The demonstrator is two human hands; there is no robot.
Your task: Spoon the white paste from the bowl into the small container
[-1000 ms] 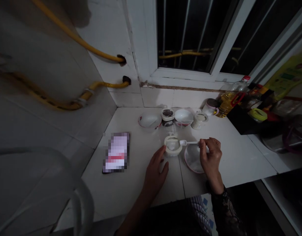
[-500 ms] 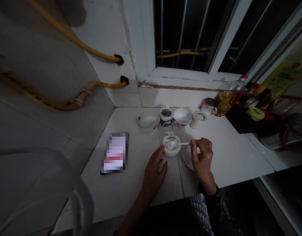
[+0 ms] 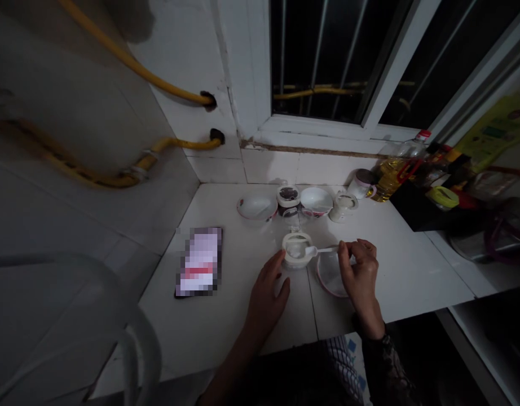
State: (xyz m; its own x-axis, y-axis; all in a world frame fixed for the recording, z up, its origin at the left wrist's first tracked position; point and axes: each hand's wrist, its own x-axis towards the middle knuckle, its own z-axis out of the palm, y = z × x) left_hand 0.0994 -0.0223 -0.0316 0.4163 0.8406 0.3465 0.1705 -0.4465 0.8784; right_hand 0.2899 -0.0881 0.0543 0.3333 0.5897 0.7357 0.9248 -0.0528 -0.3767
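Note:
My left hand is wrapped round the near side of a small open white jar on the white counter. My right hand pinches the handle of a small white spoon, whose bowl is at the jar's right rim. Under my right hand lies a white bowl with a pink rim. The jar's clear flip lid stands open on its far side.
Behind the jar stand two white bowls, a dark-filled jar and small white containers. A phone lies at the left. An oil bottle and a dark tray of items are at the right. Yellow pipes run along the left wall.
The spoon dipped into the jar half a second ago and has now come back to the jar's right rim. My left hand has stayed on the jar.

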